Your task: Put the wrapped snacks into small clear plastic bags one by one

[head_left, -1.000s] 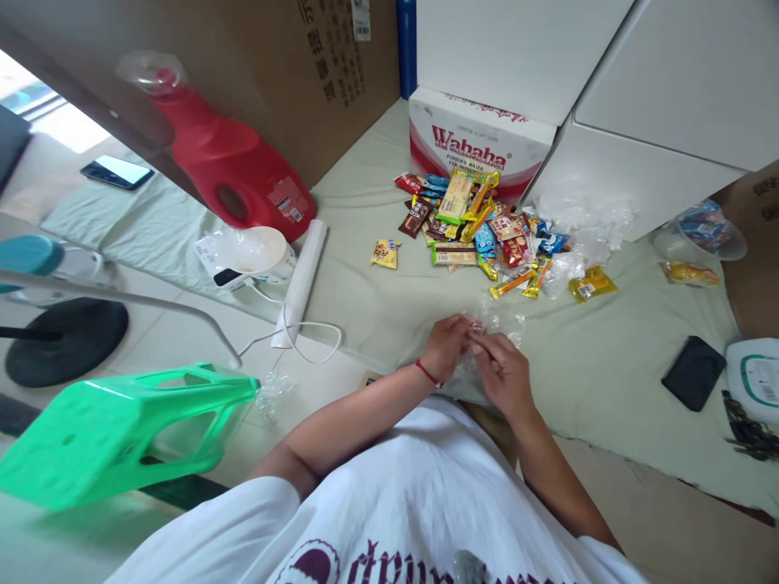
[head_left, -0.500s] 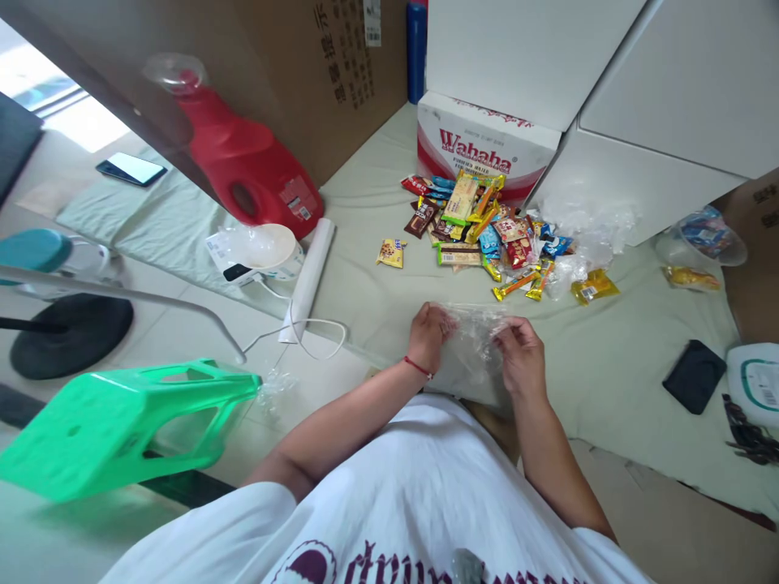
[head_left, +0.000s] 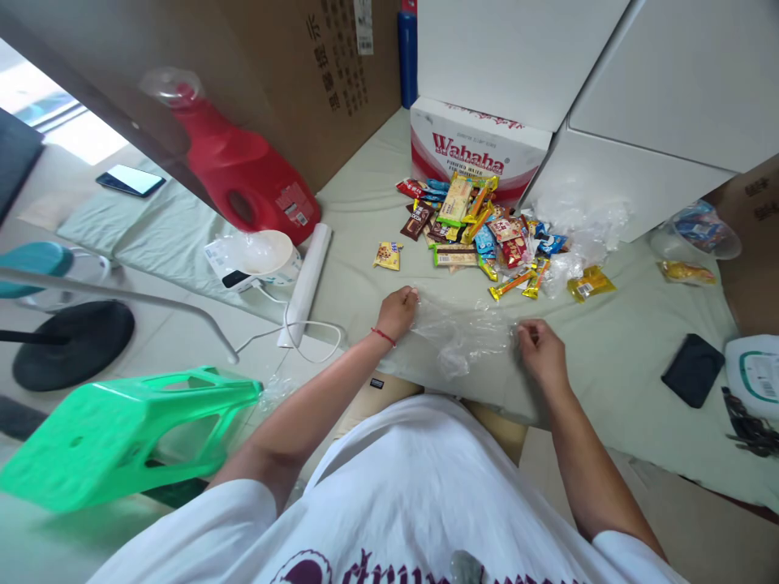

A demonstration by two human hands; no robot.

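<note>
A clear plastic bag (head_left: 463,334) is stretched sideways between my two hands, just above the green cloth (head_left: 600,357). My left hand (head_left: 398,311), with a red string at the wrist, pinches the bag's left end. At the opposite end my right hand (head_left: 540,347) is closed on the bag's edge. Beyond the bag lies a heap of wrapped snacks (head_left: 458,203) in several colours. One small yellow snack packet (head_left: 388,255) sits apart from the heap, not far from my left hand.
Behind the snacks stands a Wahaha carton (head_left: 480,146); crumpled clear plastic (head_left: 590,223) lies beside them. On the left are a red jug (head_left: 249,174), a white roll (head_left: 306,284), a paper tub (head_left: 273,258) and a tipped green stool (head_left: 122,426). A black pouch (head_left: 692,370) rests at right.
My hands have moved apart, the left one leftward and the right one rightward. The clear bag between them is now drawn out wider.
</note>
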